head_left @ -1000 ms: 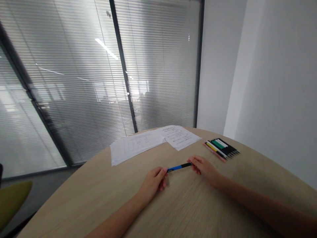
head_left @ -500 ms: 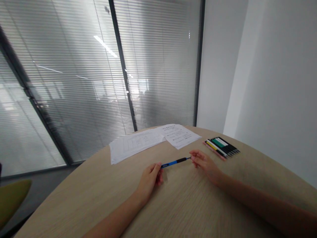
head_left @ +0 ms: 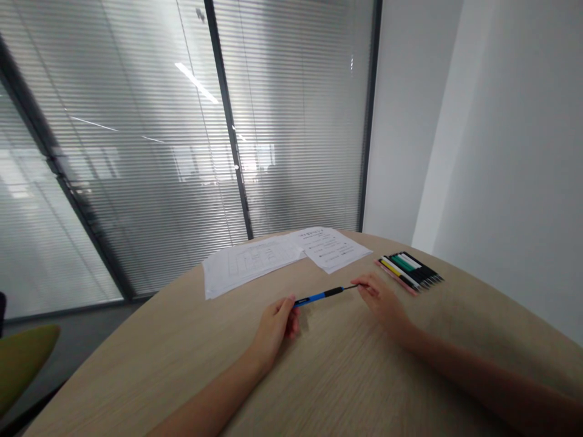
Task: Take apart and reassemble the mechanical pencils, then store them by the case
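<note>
My left hand (head_left: 276, 325) is closed around the rear end of a blue pen (head_left: 316, 297) with a black grip section. The pen is held nearly level above the table, its front end pointing right. From that front end a thin dark refill (head_left: 350, 287) sticks out. Its far end lies pinched between the thumb and fingers of my right hand (head_left: 380, 300), which hide the tip.
A row of pens (head_left: 407, 270) in black, white, green and yellow lies beyond my right hand, a pink strip along its near side. Printed papers (head_left: 255, 261) spread over the far side of the round wooden table (head_left: 346, 376). A yellow-green chair (head_left: 25, 364) stands left.
My right hand has shifted slightly right, away from the pen. A longer stretch of the thin refill now shows between the pen and my fingers. The left hand stays almost in place.
</note>
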`<state>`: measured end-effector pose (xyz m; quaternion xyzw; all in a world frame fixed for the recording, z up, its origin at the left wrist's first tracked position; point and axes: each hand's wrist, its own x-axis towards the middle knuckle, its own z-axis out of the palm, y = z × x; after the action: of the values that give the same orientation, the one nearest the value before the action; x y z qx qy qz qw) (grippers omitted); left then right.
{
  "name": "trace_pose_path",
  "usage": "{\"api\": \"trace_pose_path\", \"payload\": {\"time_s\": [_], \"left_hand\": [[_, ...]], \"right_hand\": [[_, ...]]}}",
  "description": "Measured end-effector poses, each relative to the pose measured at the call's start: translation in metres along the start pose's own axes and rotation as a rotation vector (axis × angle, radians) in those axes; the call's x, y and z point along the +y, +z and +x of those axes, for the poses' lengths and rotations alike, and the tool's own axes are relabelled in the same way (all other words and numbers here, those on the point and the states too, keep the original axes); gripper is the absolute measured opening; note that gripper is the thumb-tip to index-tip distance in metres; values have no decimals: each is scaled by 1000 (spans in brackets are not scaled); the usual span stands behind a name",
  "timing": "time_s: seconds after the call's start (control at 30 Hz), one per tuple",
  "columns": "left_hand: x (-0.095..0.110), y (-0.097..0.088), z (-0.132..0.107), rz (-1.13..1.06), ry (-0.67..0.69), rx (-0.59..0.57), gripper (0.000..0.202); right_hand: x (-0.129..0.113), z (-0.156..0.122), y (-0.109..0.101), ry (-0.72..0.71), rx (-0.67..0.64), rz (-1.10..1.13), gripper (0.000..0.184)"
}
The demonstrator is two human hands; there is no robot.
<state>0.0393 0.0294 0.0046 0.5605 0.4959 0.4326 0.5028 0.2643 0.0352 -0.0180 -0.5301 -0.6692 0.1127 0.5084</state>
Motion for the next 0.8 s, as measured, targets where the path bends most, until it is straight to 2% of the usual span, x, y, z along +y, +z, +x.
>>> {"api": "trace_pose_path", "payload": {"time_s": [0.2,0.3,0.5,0.6,0.8], "left_hand": [[0,0,-1,-10,-7,-2,37],[1,0,-2,-31,-12,14,37],[1,-1,-1,-51,-15,29,36],[1,-2,0,-66,-18,38,36],[1,-2,-1,-79,-8,41,39]], "right_hand": [[-5,-6,2,-205,-137,-294,18],[-6,-8,2,-286,-165,-384,20],[-1,-6,-1,-320,-202,-346,21],[2,-3,-2,-291,-227,-204,21],[9,2,-2,15,-182,43,23]]}}
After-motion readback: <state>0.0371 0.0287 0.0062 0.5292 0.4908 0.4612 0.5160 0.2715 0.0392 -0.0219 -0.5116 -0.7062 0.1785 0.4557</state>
